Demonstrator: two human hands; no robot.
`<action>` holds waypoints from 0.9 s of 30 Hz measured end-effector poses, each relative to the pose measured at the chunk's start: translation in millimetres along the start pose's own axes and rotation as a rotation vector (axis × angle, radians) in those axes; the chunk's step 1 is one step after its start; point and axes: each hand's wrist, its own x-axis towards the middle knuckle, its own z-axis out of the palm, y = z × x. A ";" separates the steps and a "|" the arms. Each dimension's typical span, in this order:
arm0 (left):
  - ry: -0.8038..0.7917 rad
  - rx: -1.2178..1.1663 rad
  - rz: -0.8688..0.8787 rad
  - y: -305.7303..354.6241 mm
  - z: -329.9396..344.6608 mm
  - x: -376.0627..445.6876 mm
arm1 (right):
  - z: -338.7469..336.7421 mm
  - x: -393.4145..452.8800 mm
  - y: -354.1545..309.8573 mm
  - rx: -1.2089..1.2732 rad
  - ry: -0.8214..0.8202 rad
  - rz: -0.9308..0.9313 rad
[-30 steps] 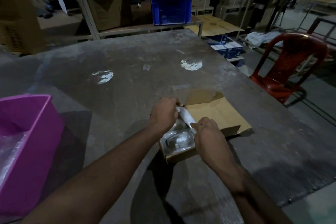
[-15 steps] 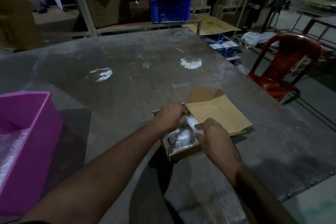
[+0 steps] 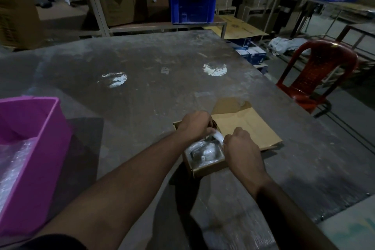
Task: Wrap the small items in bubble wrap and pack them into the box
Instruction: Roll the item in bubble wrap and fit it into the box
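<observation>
Both hands work over the open box on the surface: the left hand and right hand each pinch an end of a white wrapped item, apparently tucking it among wrapped bundles already inside.

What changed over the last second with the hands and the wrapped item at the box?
Both hands lowered the wrapped item from above the box down to its rim, onto the wrapped pieces already inside. The left hand and right hand kept their grip on it at either end. The box, its open flap, the pink bin and the table stayed put.
</observation>
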 end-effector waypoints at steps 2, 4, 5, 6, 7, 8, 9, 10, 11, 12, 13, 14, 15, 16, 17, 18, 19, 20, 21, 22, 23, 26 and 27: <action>-0.003 0.020 -0.023 3.1 -0.8 2.0 | -1.0 2.6 0.5 -0.023 0.009 -0.003; -0.006 0.044 -0.042 5.2 -1.4 3.0 | -1.6 4.4 1.6 -0.032 -0.015 -0.016; -0.003 0.049 -0.049 6.2 -1.7 3.3 | -0.7 5.8 2.5 -0.021 -0.030 -0.015; 0.000 0.051 -0.053 7.1 -2.3 3.2 | -0.4 6.4 3.6 0.002 -0.034 -0.002; 0.003 0.052 -0.056 8.1 -2.8 2.7 | 1.8 6.7 5.1 0.025 -0.023 0.008; 0.006 0.056 -0.058 9.0 -2.9 2.3 | 2.5 6.4 5.8 0.040 -0.024 0.011; 0.012 0.064 -0.059 10.1 -2.7 1.9 | 3.0 6.0 6.4 0.031 -0.016 0.005; 0.018 0.078 -0.062 11.9 -2.6 1.3 | 2.4 5.0 6.5 0.007 -0.029 -0.003; 0.020 0.094 -0.067 13.9 -2.6 0.4 | 2.5 4.0 6.3 -0.020 -0.047 -0.017; 0.021 0.108 -0.073 15.8 -2.6 -0.7 | 2.8 3.0 6.0 -0.036 -0.069 -0.018; 0.023 0.118 -0.075 17.1 -2.5 -1.7 | 3.0 2.1 5.4 -0.045 -0.097 -0.019; 0.028 0.125 -0.075 18.0 -2.3 -2.3 | 2.4 1.5 4.9 -0.049 -0.135 -0.021; 0.032 0.131 -0.073 18.5 -2.2 -3.0 | 2.1 1.2 5.0 -0.054 -0.166 -0.023; 0.037 0.140 -0.067 19.0 -1.8 -3.7 | 1.2 1.4 5.2 -0.046 -0.194 -0.020; 0.043 0.155 -0.058 20.0 -1.7 -4.2 | 0.5 2.4 5.8 -0.036 -0.216 -0.016; 0.052 0.176 -0.048 21.2 -1.7 -4.7 | -0.9 3.9 6.4 -0.033 -0.242 -0.010; 0.064 0.201 -0.036 22.5 -1.8 -5.4 | -2.2 6.0 7.0 -0.029 -0.265 -0.011; 0.073 0.225 -0.024 24.1 -2.0 -5.8 | -4.3 7.9 7.3 -0.023 -0.288 -0.010; 0.078 0.243 -0.010 25.2 -2.0 -5.9 | -6.0 9.4 7.5 -0.016 -0.314 -0.006; 0.081 0.258 0.003 25.7 -1.5 -5.6 | -8.2 10.6 7.9 -0.010 -0.344 0.000; 0.086 0.269 0.013 25.6 -0.9 -5.5 | -9.8 12.0 8.1 -0.004 -0.370 0.005; 0.109 0.283 0.045 25.5 1.9 -7.0 | -9.8 15.9 8.5 -0.020 -0.431 -0.011; 0.119 0.279 0.057 24.9 3.8 -7.7 | -9.0 17.0 8.5 -0.012 -0.446 -0.001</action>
